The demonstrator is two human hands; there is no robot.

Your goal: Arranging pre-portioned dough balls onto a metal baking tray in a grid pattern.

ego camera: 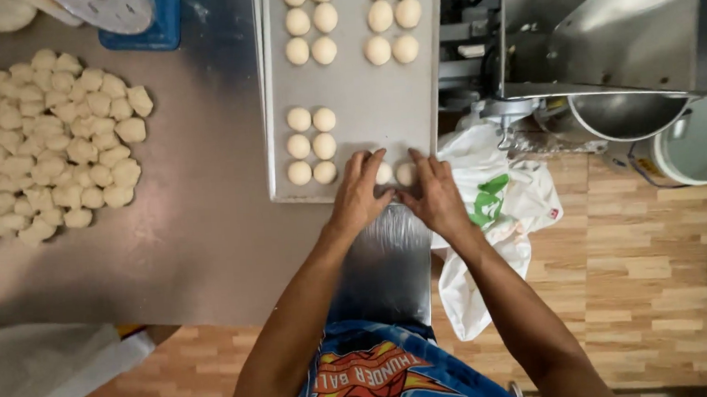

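My left hand (360, 195) and my right hand (433, 195) rest side by side at the near edge of a metal baking tray (364, 100). Each hand lies over a small round dough ball: one (384, 173) under the left fingers, one (405, 173) under the right. Rows of round dough balls (311, 145) sit in pairs on the tray, with more (310, 21) farther back. A large heap of rough cut dough pieces (47, 144) lies on the steel table (209, 240) to my left.
A white plastic bag (493, 214) hangs right of the tray over the wooden floor. A steel mixer with a bowl (626, 112) and a white bucket (702, 140) stand at the right. A blue scale (138, 19) sits at the back left.
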